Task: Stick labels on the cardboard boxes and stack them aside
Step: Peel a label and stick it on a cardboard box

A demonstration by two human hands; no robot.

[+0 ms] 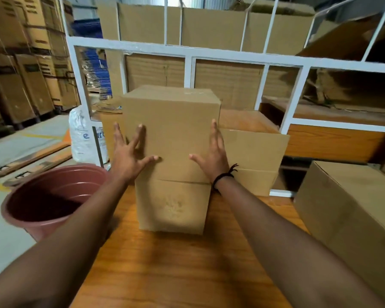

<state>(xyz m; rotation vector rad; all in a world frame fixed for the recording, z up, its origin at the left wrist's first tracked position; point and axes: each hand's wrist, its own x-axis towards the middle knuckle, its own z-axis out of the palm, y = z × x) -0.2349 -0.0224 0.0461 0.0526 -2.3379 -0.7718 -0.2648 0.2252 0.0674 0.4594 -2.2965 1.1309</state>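
Note:
Two plain cardboard boxes are stacked in the middle of the wooden table (165, 263). The upper box (173, 121) sits on the lower box (172, 205), slightly offset to the left. My left hand (129, 154) is spread open against the upper box's front lower left corner. My right hand (211, 156), with a black thread band on the wrist, is spread open at the box's front lower right edge. Neither hand wraps around the box. No label shows on the faces I can see.
A reddish plastic tub (53, 196) stands left of the table. Another cardboard box (256, 161) sits behind right of the stack, and a larger one (351, 210) at the far right. A white metal rack (187, 52) full of flat cardboard stands behind. A white sack (82, 138) leans at left.

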